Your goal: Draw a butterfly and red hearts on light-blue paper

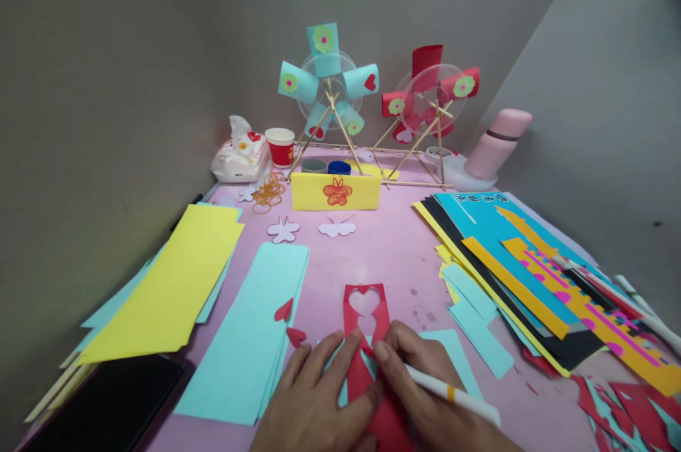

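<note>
Right hand [425, 381]: grips white pen [465, 404], tip probably on red paper [360, 375]
Left hand [319, 399]: spread, pressing the red paper
Red paper: under both hands, over a light-blue sheet [464, 356]

No lettering is legible, including the blue sheet's [486, 228] characters [486, 199]

The left hand [319, 399] lies palm down, its back toward the camera, fingers slightly bent, spread and pointing forward, the index reaching toward the middle and the thumb angled across to the right. The right hand [430, 384] is closed in a writing grip, thumb and index drawn together in front, the index knuckle bent and raised, the thumb side facing left. Both bare hands enter from the bottom edge, side by side, the left thumb close to the right hand.
</note>
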Available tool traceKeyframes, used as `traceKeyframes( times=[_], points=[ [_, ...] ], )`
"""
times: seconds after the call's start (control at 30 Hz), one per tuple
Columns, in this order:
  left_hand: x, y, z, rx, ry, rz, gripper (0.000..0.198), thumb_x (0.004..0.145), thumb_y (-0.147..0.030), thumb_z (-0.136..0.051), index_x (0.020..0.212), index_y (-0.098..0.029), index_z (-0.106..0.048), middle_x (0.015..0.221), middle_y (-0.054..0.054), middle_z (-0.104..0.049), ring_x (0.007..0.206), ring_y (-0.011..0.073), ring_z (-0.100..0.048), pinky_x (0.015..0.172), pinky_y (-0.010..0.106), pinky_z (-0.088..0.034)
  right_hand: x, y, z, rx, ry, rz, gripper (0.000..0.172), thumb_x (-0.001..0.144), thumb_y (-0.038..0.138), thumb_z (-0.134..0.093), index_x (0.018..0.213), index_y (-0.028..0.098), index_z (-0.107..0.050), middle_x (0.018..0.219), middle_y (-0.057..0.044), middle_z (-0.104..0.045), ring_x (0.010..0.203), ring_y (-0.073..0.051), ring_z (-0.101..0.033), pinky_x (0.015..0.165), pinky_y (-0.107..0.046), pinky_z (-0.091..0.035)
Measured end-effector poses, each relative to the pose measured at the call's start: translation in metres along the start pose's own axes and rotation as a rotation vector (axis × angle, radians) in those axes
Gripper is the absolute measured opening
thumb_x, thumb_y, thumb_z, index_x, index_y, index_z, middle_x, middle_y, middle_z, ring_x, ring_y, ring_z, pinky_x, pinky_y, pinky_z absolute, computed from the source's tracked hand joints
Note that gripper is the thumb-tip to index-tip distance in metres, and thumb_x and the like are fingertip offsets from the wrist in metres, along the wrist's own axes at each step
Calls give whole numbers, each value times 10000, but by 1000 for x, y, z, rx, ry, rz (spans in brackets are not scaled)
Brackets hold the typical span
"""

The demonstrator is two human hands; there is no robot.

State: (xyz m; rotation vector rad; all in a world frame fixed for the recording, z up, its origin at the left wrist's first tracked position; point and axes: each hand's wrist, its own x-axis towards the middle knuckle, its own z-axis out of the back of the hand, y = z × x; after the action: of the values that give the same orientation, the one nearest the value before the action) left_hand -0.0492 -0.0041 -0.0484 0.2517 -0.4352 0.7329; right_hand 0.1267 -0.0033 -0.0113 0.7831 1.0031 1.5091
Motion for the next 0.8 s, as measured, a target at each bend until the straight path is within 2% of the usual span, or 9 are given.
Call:
traceKeyframes(
  times=[0.07,0.13,0.17,0.27,0.4,0.5,0.67,0.8],
  points=[
    [0,1,-1,9,-39,-11,481,854,-557,-403,1310,-404,-415,1166,55,-620,1006,261,-567,775,408,-464,0,1,0,-3,-9,-2,352,908,445,-384,634,225,-378,513,67,-379,464,-115,-380,454,-221,-287],
    [2,2,4,16,6,-23,467,873,-539,-387,1318,-395,-407,1151,56,-636,999,255,-583,758,401,-487,0,2,0,3,-18,-1,350,906,441,-389,631,224,-384,508,69,-375,460,-113,-377,451,-220,-285],
    [3,2,8,8,104,-42,470,875,-520,-417,1327,-393,-394,1195,53,-617,1030,249,-576,780,392,-492,0,3,0,5,-18,-1,350,905,440,-392,629,224,-384,505,70,-372,458,-112,-375,450,-220,-283],
    [6,0,20,-11,216,-23,532,816,-454,-572,1318,-396,-404,1253,66,-582,1080,269,-557,819,421,-493,-1,4,0,12,-12,-2,348,903,438,-395,628,225,-381,502,71,-363,456,-111,-365,448,-221,-275],
    [6,-4,23,-50,233,33,516,797,-438,-605,1285,-401,-441,1275,69,-557,1114,280,-526,856,453,-472,-1,3,0,16,-7,4,347,906,431,-395,627,226,-376,500,72,-364,454,-110,-356,446,-221,-272],
    [4,-4,16,-50,211,36,461,816,-433,-578,1262,-395,-467,1267,65,-554,1112,271,-513,855,442,-461,-1,2,0,5,-4,4,353,910,437,-391,627,225,-382,507,67,-379,462,-112,-373,453,-220,-285],
    [-1,-2,-1,-26,38,10,446,807,-553,-495,1224,-396,-501,1213,53,-575,1053,267,-515,811,416,-443,-1,1,-1,-12,2,6,355,911,444,-385,633,223,-393,512,62,-394,466,-115,-385,458,-222,-292],
    [-1,-2,-3,-1,-15,4,456,808,-532,-488,1239,-382,-492,1182,53,-594,1035,260,-517,800,399,-429,-2,1,0,-24,5,19,349,912,437,-385,636,224,-388,511,65,-384,463,-115,-390,455,-220,-290]
  ],
)
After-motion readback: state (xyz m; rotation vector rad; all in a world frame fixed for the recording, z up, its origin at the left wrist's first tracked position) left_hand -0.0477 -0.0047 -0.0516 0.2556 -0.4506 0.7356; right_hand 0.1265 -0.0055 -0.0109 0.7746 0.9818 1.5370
